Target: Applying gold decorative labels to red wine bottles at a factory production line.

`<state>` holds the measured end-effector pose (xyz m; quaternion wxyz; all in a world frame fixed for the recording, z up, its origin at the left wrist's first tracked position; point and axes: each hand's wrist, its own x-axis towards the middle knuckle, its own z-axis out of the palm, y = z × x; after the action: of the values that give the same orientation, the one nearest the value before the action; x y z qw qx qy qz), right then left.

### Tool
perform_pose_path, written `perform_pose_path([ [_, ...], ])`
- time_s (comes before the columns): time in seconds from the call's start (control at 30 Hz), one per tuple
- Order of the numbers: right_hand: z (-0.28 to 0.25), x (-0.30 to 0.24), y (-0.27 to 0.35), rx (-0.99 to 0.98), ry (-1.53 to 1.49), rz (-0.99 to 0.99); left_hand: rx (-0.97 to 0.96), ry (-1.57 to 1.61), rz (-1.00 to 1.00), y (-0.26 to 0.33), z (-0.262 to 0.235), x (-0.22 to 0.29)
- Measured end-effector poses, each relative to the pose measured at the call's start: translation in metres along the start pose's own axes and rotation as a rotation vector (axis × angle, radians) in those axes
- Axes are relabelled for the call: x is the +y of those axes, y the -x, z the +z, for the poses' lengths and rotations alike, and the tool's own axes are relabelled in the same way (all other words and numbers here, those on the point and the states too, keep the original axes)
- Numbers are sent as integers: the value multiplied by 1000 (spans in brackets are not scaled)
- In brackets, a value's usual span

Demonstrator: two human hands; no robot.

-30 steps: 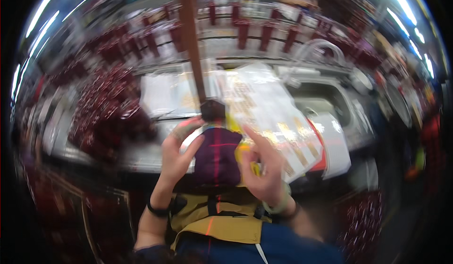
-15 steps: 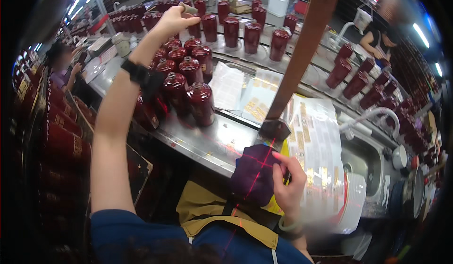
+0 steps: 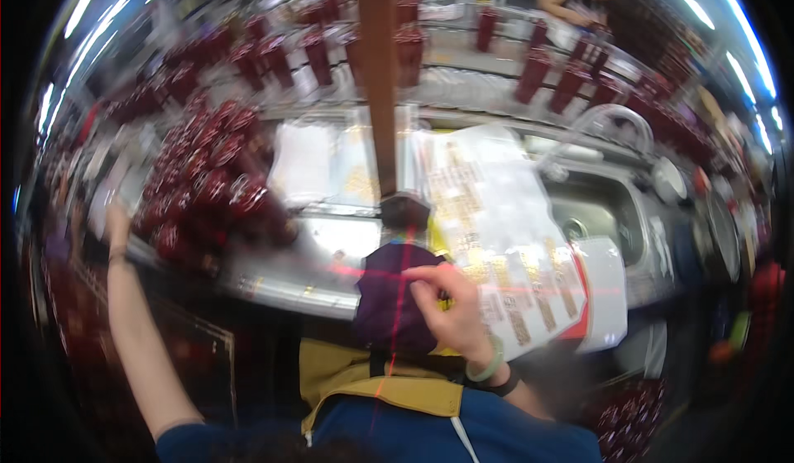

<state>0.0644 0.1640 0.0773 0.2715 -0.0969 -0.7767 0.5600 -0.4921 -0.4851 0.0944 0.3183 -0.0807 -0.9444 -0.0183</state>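
My right hand [image 3: 448,304] rests against a purple cloth-covered pad [image 3: 380,285] at my waist. Its index finger and thumb are drawn together; whatever they hold, if anything, is too small to make out. Red light lines cross over the pad. Far to the left, my left hand [image 3: 113,211] is smeared by motion, with the arm stretched out beside a cluster of glossy dark red bottles [image 3: 207,169]. Its fingers cannot be read. Sheets with gold decals [image 3: 488,207] lie to the right of the pad.
A brown post [image 3: 378,74] rises just beyond the pad. On the right are a steel sink [image 3: 591,215] and a curved white faucet [image 3: 612,112]. More red bottles [image 3: 566,87] stand in rows at the back, where another person [image 3: 566,4] sits.
My left hand has come away from the bottles at the back and swung down to the far left. The view has turned to the right. My right hand stays at the purple pad.
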Motion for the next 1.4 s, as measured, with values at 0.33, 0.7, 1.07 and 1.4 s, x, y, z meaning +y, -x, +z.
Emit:
perform_pose_path([
  [0.33,-17,2,27,58,60,70,-175,-95,-111,-27,12,32],
  [0.7,-21,2,40,122,61,68,-178,-198,-153,-94,-36,50],
  [1.07,-11,-21,42,-30,-26,-55,96,-137,-242,-211,-240,115],
  [1.4,-16,-50,5,-90,136,-191,-89,653,-67,35,-328,420],
])
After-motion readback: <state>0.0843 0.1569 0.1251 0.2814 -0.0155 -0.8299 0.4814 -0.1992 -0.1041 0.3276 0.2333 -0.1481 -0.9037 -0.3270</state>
